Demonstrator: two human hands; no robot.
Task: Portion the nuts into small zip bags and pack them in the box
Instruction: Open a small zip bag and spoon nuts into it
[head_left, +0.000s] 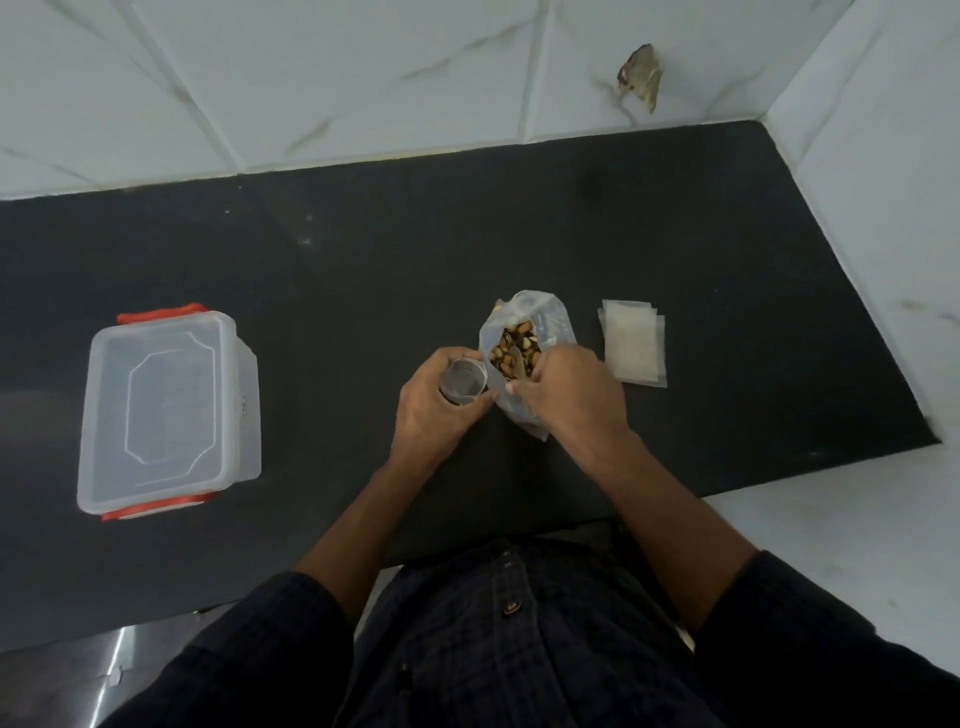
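A large clear plastic bag (550, 317) of mixed nuts (514, 345) stands open on the black counter (363, 270). A spoon bowl shows among the nuts, and my right hand (569, 389) reaches into the bag's mouth, gripping its handle. Just left of the bag, my left hand (441, 410) holds a small clear zip bag (462, 383) with its mouth spread open and upward. A stack of flat small zip bags (632, 343) lies to the right of the nut bag. The clear box (166, 410) with orange clips sits at the left, lid on.
White marble-tiled walls (363, 78) rise behind and to the right of the counter. A brownish scrap (641, 75) clings to the back wall. The counter's front edge runs right before my body.
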